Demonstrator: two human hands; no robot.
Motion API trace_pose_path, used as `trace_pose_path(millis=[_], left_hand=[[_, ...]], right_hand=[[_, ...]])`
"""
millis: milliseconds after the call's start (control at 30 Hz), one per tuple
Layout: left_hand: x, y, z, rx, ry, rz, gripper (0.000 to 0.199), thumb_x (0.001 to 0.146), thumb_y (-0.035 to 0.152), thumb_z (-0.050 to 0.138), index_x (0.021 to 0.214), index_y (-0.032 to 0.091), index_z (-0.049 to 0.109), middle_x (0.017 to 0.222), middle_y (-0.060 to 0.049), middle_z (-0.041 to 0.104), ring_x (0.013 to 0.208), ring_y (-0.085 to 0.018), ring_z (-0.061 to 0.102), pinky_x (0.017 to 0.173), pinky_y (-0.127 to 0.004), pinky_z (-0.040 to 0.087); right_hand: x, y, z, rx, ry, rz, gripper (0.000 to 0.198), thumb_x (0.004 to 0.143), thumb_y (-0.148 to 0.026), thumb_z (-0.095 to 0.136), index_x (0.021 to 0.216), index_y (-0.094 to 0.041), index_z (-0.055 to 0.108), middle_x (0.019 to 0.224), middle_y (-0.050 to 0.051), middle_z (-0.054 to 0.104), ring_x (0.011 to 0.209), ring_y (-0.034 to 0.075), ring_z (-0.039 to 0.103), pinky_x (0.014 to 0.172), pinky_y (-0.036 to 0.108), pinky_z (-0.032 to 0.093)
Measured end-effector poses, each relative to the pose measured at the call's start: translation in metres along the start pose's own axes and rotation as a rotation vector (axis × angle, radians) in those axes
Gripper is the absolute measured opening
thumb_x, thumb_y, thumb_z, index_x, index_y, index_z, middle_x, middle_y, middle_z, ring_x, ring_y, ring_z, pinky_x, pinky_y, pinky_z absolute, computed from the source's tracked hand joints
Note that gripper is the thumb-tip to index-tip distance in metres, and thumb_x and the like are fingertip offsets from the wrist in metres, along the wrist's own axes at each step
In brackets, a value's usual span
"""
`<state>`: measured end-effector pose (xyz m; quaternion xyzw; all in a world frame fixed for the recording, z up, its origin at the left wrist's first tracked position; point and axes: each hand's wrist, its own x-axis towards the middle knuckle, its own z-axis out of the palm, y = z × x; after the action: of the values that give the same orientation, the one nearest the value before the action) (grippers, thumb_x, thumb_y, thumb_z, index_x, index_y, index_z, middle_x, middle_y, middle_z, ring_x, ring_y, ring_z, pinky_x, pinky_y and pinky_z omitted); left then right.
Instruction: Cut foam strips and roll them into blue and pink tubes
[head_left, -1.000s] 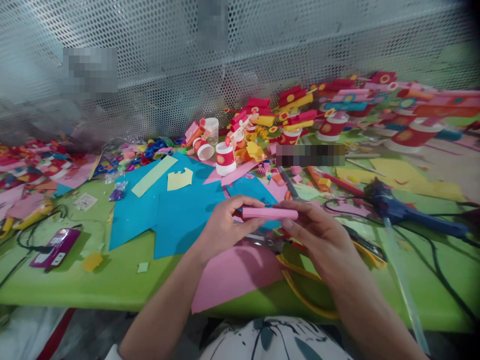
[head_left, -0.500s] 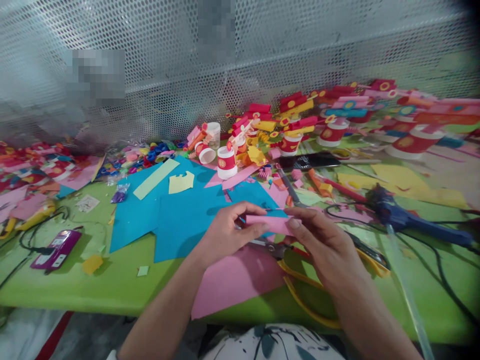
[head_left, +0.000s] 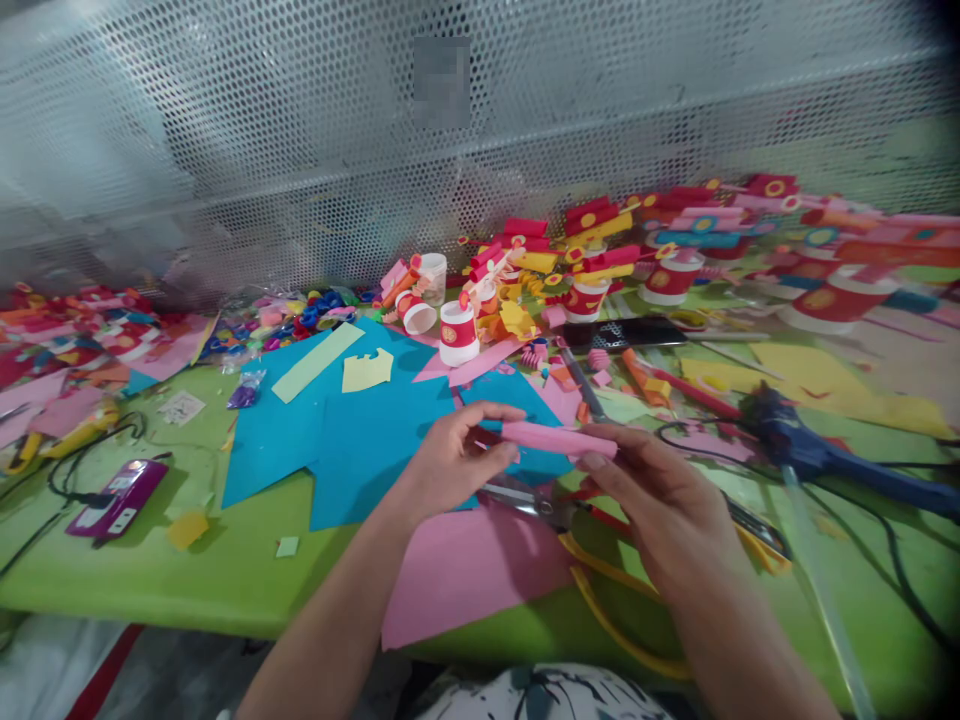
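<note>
A rolled pink paper tube (head_left: 559,439) is held level between both hands, just above the green table (head_left: 172,580). My left hand (head_left: 450,460) pinches its left end with thumb and fingers. My right hand (head_left: 660,505) grips its right end from below. Under the hands lie a pink paper sheet (head_left: 472,565), blue paper sheets (head_left: 352,430) and a pair of scissors (head_left: 536,500) with yellow handles.
A blue glue gun (head_left: 817,450) with a cord lies at the right. Red-and-white paper cups (head_left: 457,333) and several colourful paper rolls crowd the back. A purple device (head_left: 116,497) with a cable sits left. A perforated metal wall stands behind.
The pink paper was loosened and partly unrolled half a second ago; now it is a tight tube again, held slightly higher and tilted down to the right.
</note>
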<state>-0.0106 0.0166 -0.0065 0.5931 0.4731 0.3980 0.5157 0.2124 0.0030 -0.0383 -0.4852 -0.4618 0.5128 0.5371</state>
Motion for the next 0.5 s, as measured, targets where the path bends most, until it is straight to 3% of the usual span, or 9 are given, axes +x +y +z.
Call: trace_pose_path(millis=[167,367,500], left_hand=[[0.009,-0.01,-0.014,0.084,0.344,0.1,0.022,0.089,0.025,0.069,0.111,0.02,0.073,0.129,-0.01,0.069,0.102,-0.018,0.068,0.077,-0.026,0.056],[0.01,-0.003,-0.032,0.064,0.591,0.073,0.031,0.088,0.03,0.071,0.118,0.02,0.07,0.12,-0.01,0.072,0.097,-0.018,0.068,0.073,-0.025,0.052],[0.009,0.0,-0.042,0.024,0.826,0.112,0.035,0.088,0.029,0.069,0.122,0.022,0.066,0.108,-0.007,0.073,0.091,-0.017,0.067,0.066,-0.024,0.048]], right_hand=[[0.002,-0.003,0.002,0.133,0.112,0.049,0.039,0.075,-0.039,0.09,0.111,-0.029,0.078,0.087,-0.001,0.074,0.072,0.012,0.069,0.063,0.019,0.058],[0.003,-0.005,0.006,0.271,0.185,0.017,0.03,0.08,-0.033,0.085,0.109,-0.032,0.077,0.099,-0.002,0.074,0.088,0.014,0.074,0.084,0.026,0.064],[-0.003,-0.014,0.012,0.161,0.117,0.017,0.042,0.086,-0.036,0.08,0.127,-0.042,0.071,0.137,0.0,0.068,0.122,0.024,0.07,0.096,0.036,0.064]])
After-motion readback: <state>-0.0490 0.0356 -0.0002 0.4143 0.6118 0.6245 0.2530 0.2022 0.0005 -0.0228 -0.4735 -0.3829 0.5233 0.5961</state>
